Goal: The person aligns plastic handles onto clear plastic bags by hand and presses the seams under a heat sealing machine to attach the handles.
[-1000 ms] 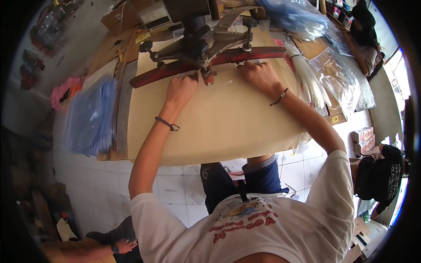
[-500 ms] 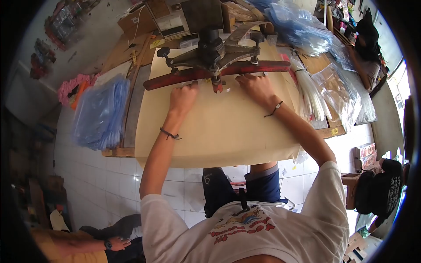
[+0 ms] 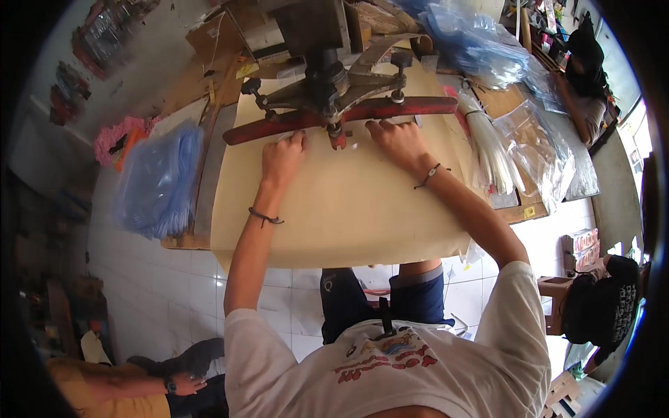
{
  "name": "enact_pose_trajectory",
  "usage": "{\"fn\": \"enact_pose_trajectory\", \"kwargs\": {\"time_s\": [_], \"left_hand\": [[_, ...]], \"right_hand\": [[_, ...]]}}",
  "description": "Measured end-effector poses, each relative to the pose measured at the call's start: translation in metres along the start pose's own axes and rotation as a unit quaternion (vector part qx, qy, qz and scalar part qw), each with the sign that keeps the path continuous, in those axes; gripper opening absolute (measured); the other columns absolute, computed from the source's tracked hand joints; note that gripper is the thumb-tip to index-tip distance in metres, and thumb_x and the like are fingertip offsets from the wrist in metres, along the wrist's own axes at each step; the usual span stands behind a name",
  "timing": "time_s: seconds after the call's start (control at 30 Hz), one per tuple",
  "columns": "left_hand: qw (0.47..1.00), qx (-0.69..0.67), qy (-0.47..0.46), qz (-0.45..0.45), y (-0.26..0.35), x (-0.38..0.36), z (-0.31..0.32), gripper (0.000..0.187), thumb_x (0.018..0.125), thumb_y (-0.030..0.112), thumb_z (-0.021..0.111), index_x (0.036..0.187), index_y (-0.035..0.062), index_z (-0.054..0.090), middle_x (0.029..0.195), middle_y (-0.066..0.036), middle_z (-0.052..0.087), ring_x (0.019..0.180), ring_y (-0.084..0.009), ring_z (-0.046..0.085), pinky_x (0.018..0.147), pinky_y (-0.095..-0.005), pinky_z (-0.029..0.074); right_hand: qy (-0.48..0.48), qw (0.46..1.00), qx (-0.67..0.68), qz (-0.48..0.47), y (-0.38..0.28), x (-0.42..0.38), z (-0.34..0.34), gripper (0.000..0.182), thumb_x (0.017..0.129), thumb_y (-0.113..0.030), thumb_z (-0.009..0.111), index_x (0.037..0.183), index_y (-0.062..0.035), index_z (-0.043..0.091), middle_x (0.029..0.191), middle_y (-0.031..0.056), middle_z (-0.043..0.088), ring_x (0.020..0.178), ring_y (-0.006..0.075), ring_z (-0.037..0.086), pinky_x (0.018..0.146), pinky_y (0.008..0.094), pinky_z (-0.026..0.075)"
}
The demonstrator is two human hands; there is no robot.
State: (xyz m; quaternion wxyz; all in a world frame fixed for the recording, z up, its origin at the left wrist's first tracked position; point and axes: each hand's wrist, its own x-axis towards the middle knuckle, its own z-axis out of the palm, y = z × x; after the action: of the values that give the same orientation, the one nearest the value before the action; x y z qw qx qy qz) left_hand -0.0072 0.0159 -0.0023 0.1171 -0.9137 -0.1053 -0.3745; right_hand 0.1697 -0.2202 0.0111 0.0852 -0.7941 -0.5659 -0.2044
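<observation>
Through the head camera I am seeing a wide, smooth tan sheet (image 3: 348, 209) lying beneath both hands, its far part running under a dark metal press (image 3: 324, 66). A long, slightly bent red bar (image 3: 411, 106) on the press is spanning crosswise just beyond the fingers. The left hand (image 3: 283, 159) and right hand (image 3: 398, 143) are resting apart on the sheet, with a small red forked metal prong (image 3: 338, 141) hanging between them. Both are curling their fingers; I cannot tell whether they are pinching anything.

The sheet's near edge is overhanging the brown wooden table (image 3: 187, 242), and its tan face is stretching between the forearms. A stack of bluish clear plastic (image 3: 157, 182) is bordering it on the left, a bundle of translucent whitish strips (image 3: 491, 150) on the right.

Below, I am viewing a white tiled floor (image 3: 167, 279); a person in a black shirt (image 3: 603, 299) is sitting or crouching far right.
</observation>
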Motion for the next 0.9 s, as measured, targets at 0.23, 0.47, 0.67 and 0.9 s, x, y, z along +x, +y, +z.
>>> {"fn": "enact_pose_trajectory", "kwargs": {"time_s": [0.23, 0.47, 0.67, 0.9], "left_hand": [[1.0, -0.009, 0.028, -0.003, 0.005, 0.001, -0.001, 0.005, 0.083, 0.017, 0.073, 0.082, 0.0123, 0.07, 0.054, -0.01, 0.065, 0.048, -0.0269, 0.067, 0.047, -0.0394, 0.054], [0.999, -0.029, 0.023, -0.012, 0.002, 0.005, -0.004, 0.005, 0.083, 0.016, 0.072, 0.083, 0.012, 0.07, 0.056, -0.011, 0.066, 0.051, -0.0287, 0.068, 0.05, -0.0402, 0.056], [0.997, -0.062, -0.036, -0.015, -0.006, 0.002, -0.008, 0.006, 0.082, 0.016, 0.073, 0.085, 0.0116, 0.07, 0.065, -0.012, 0.07, 0.061, -0.0303, 0.071, 0.058, -0.0409, 0.058], [0.996, -0.05, -0.067, -0.042, -0.005, -0.004, -0.024, 0.008, 0.081, 0.017, 0.071, 0.086, 0.0098, 0.07, 0.065, -0.013, 0.069, 0.062, -0.0321, 0.071, 0.058, -0.0433, 0.057]], "right_hand": [[0.008, 1.0, 0.001, -0.003, 0.003, -0.001, 0.004, 0.037, 0.094, -0.012, 0.054, 0.131, -0.0103, 0.054, 0.094, 0.0092, 0.072, 0.07, 0.0284, 0.073, 0.057, 0.0412, 0.056], [0.03, 0.999, 0.011, -0.003, 0.002, 0.0, 0.007, 0.023, 0.098, -0.017, 0.053, 0.12, -0.0108, 0.054, 0.084, 0.009, 0.072, 0.067, 0.0285, 0.073, 0.054, 0.041, 0.055], [0.04, 0.999, 0.003, -0.013, 0.0, 0.0, 0.007, 0.023, 0.097, -0.017, 0.054, 0.12, -0.0144, 0.054, 0.086, 0.0089, 0.073, 0.069, 0.0273, 0.073, 0.055, 0.0409, 0.056], [0.005, 0.999, -0.02, -0.028, -0.003, 0.005, 0.006, 0.027, 0.097, -0.019, 0.053, 0.124, -0.0187, 0.057, 0.084, 0.0083, 0.073, 0.072, 0.0283, 0.074, 0.058, 0.0421, 0.055]]}}
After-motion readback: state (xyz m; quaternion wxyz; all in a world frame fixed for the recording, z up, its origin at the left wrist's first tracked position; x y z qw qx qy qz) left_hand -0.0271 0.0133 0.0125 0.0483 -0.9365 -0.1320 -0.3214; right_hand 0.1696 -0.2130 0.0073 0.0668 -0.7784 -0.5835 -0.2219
